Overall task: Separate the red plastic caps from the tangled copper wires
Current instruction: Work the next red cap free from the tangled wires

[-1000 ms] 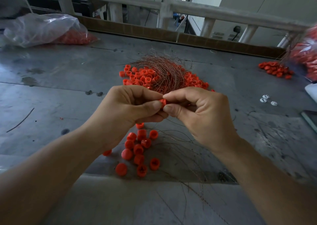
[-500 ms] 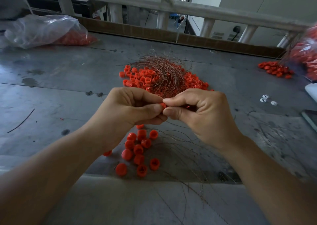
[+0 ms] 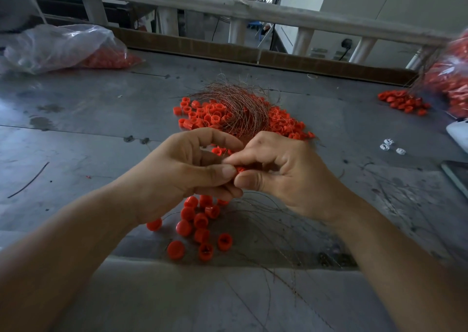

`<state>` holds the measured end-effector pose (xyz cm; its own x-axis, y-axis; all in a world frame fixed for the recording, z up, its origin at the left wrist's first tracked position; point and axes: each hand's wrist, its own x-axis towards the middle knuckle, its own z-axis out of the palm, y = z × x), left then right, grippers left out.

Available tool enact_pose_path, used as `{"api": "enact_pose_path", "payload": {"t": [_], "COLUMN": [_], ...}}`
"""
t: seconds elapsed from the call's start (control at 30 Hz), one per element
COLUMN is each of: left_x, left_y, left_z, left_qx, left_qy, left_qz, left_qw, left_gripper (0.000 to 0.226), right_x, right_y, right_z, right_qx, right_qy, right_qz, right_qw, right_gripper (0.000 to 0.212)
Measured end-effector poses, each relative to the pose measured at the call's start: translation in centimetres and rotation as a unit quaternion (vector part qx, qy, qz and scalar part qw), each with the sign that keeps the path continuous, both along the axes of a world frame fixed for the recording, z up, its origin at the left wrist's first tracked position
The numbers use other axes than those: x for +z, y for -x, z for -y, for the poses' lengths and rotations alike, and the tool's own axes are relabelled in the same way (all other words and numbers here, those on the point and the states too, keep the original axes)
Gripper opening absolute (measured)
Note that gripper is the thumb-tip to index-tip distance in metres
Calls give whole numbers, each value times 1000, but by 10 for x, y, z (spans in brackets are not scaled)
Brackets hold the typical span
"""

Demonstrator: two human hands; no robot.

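My left hand (image 3: 184, 172) and my right hand (image 3: 286, 172) meet above the grey metal table (image 3: 76, 134), and together they pinch one small red cap (image 3: 240, 170) between thumbs and fingertips; most of it is hidden. Just beyond the hands lies a tangle of thin copper wires (image 3: 240, 106) on a heap of red caps (image 3: 281, 123). Below the hands sits a small group of loose red caps (image 3: 200, 225), with several loose copper strands (image 3: 276, 233) trailing to the right of them.
A clear plastic bag with red caps (image 3: 68, 47) lies at the far left. Another bag of caps (image 3: 453, 78) and a small cap pile (image 3: 402, 101) sit at the far right. Three white clips (image 3: 391, 146) lie right of the hands. A grey railing (image 3: 228, 4) bounds the far edge.
My left index finger has lifted into an arch and my right hand has rotated slightly. Both hands stay together on the cap, a little lower in the frame.
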<state>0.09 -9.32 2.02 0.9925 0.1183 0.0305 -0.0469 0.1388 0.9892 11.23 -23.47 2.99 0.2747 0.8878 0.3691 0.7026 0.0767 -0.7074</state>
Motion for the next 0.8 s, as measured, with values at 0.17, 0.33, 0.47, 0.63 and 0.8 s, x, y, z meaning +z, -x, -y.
{"api": "enact_pose_path", "payload": {"t": [0.17,0.33,0.47,0.63,0.8], "left_x": [1,-1,-1,0,3], "left_y": [0,-2,0,5,6], "left_z": [9,18,18,21,21], "left_qx": [37,97,99,90,83], "left_qy": [5,-138,-124,-110,-99], "left_qz": [30,63,78,98,92], "left_qw": [999,984,984,985,987], "left_gripper": [41,61,64,60,59], "right_x": [-2,-5,-6,-6,-4], "right_y": [1,4,9,16,14], "right_z": [-1,-3,-4,-4,-3], "right_qx": [-20,-33,-42,-48,-39], "right_qy": [10,10,9,-19,-21], "right_qz": [48,82,88,95,62], "right_qw": [999,996,995,994,997], "right_gripper": [17,9,8,10,13]}}
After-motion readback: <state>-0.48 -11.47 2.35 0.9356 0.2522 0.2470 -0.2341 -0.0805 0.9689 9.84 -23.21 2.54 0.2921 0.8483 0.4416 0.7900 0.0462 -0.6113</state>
